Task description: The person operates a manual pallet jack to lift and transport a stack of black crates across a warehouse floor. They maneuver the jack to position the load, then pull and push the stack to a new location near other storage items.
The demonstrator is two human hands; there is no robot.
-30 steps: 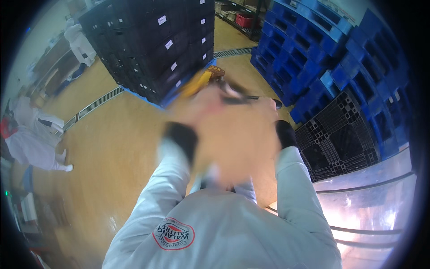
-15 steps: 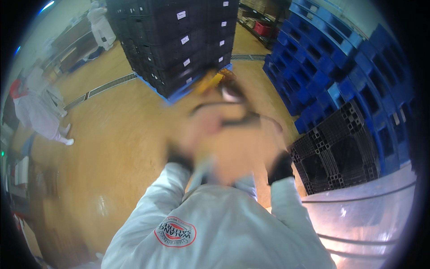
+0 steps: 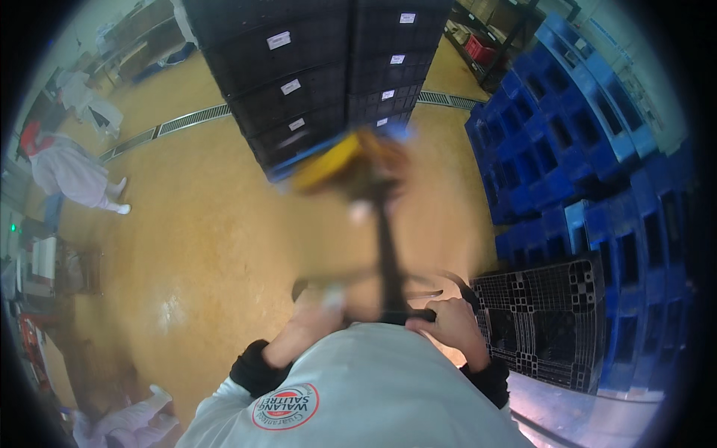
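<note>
Both my hands grip the black loop handle (image 3: 388, 287) of a yellow pallet jack (image 3: 345, 166). My left hand (image 3: 317, 317) closes on the left side of the handle, my right hand (image 3: 448, 325) on the right side. The black tiller runs from the handle up to the yellow body, which sits at the foot of a tall stack of black crates (image 3: 314, 67). My white jacket with a round red badge (image 3: 287, 407) fills the lower middle. The jack and my left hand are blurred by motion.
Stacks of blue pallets (image 3: 590, 164) stand on the right, a black pallet (image 3: 545, 321) leaning before them. Two people in white coats (image 3: 71, 172) stand far left. A floor drain grate (image 3: 175, 123) crosses the tan floor. White-clothed legs (image 3: 127, 418) show at lower left.
My hands have dropped from in front of the camera down to my waist, still on the handle. The view has swung, showing the tiller and yellow jack body.
</note>
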